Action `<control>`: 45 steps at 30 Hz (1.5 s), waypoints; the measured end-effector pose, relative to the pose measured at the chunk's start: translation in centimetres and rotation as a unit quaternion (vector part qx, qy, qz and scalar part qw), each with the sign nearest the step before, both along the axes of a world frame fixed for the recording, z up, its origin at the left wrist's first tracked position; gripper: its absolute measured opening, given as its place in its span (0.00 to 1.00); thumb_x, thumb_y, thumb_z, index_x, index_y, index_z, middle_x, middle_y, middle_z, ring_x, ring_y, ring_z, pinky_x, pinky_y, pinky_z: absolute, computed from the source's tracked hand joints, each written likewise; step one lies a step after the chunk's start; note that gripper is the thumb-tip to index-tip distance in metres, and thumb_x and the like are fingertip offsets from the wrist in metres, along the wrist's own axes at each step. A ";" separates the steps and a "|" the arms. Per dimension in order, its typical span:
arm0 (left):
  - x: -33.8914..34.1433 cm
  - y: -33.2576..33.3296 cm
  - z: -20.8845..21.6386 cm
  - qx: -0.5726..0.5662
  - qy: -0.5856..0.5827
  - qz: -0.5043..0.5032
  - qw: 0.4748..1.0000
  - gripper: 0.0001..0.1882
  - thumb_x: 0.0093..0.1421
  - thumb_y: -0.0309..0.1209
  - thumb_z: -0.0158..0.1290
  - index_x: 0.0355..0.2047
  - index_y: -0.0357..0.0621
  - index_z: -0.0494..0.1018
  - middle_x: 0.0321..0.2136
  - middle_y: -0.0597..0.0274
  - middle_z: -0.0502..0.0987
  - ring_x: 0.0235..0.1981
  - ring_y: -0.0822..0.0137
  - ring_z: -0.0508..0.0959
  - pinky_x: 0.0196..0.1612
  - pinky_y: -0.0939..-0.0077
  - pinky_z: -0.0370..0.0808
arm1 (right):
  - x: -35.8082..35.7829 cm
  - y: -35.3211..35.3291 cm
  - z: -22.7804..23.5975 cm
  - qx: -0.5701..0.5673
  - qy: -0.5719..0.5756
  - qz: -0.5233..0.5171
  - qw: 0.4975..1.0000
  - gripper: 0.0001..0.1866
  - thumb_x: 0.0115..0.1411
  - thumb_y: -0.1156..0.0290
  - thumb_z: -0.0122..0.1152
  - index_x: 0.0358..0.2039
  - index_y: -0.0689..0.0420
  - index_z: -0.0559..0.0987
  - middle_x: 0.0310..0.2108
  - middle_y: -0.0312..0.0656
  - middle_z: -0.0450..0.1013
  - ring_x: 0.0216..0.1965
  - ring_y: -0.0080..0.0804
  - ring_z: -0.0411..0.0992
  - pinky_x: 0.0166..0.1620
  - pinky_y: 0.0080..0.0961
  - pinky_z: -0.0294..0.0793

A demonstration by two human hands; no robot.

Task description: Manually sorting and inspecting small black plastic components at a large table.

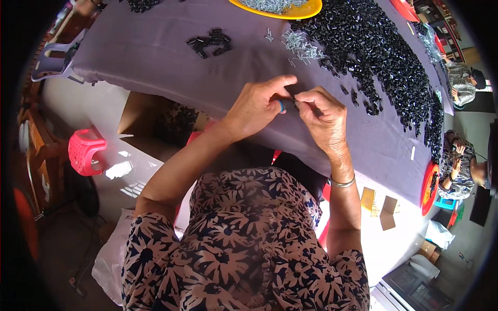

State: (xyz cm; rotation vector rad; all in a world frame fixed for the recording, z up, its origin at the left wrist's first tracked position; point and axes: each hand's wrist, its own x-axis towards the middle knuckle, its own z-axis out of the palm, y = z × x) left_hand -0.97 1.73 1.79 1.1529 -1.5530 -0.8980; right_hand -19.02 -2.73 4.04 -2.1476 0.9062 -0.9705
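Observation:
Above the near edge of the cloth-covered table, my two hands meet fingertip to fingertip. My left hand [258, 104] has its index finger stretched out and its thumb bent in, with a blue band near the thumb tip. A small black piece, mostly covered by the fingers, shows at its fingertips. My right hand [324, 115] is closed in a pinch against it; what it grips is too small to tell. Just beyond lie a loose heap of small silvery metal pins [302, 45] and a large spread of small black pieces [363, 57].
A yellow tray [306, 11] of metal pins stands at the far edge. A small group of black pieces [210, 42] lies on the purple-grey cloth [155, 57]. A red tray [429, 189] is at the right. Below stand an open cardboard box [136, 116] and a pink stool [85, 153]. Two people [459, 166] sit at right.

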 end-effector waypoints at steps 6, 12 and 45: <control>-1.0 0.3 0.5 -0.096 -0.192 0.073 0.974 0.28 0.45 0.14 0.48 0.49 0.45 0.71 0.33 0.53 0.80 0.32 0.51 0.80 0.32 0.61 0.76 | 0.5 0.0 -0.2 -0.089 0.033 0.017 0.995 0.10 0.49 0.87 0.60 0.30 0.59 0.79 0.28 0.38 0.74 0.24 0.27 0.72 0.28 0.21 0.71; -1.3 0.6 0.1 -0.152 -0.213 0.140 0.955 0.23 0.46 0.19 0.51 0.45 0.46 0.72 0.34 0.58 0.79 0.32 0.54 0.80 0.32 0.61 0.76 | 1.0 -0.1 -0.3 -0.132 0.063 0.041 0.988 0.10 0.46 0.87 0.58 0.30 0.60 0.77 0.28 0.41 0.73 0.27 0.40 0.73 0.30 0.30 0.73; 0.9 -3.2 4.4 0.291 -0.141 -0.135 0.936 0.13 0.52 0.28 0.47 0.37 0.34 0.73 0.19 0.54 0.76 0.17 0.67 0.78 0.21 0.72 0.75 | 1.2 0.1 -1.1 0.031 0.029 0.014 0.999 0.12 0.44 0.84 0.66 0.30 0.58 0.78 0.22 0.34 0.69 0.19 0.20 0.65 0.24 0.20 0.67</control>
